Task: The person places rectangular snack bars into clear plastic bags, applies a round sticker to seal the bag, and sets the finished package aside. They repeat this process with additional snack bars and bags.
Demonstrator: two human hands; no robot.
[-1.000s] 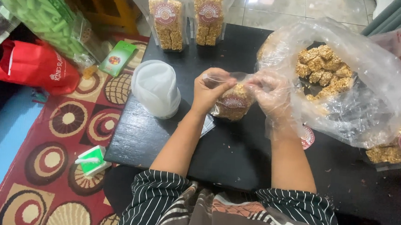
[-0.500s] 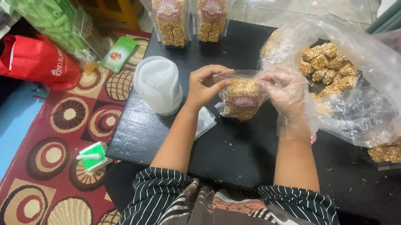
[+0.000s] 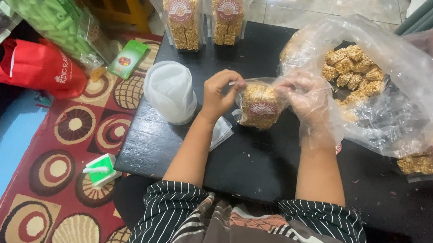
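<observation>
A small clear bag of golden puffed-grain bars [image 3: 259, 107] with a round red label stands between my hands on the black table [image 3: 253, 170]. My bare left hand [image 3: 220, 94] pinches the bag's top left edge. My right hand [image 3: 305, 99], inside a thin clear plastic glove, grips the top right edge. Just to the right lies a large open clear plastic bag [image 3: 381, 87] with several loose bars inside.
Two filled, labelled bags [image 3: 183, 17] stand at the table's far edge. A white plastic tub [image 3: 170, 90] sits left of my hands. More filled packs [image 3: 427, 156] lie at the right. On the patterned rug are a red bag [image 3: 40, 68], green box [image 3: 127, 59] and small green carton [image 3: 100, 169].
The small bag moved slightly right and away from me. Both hands now pinch its top edge closer together.
</observation>
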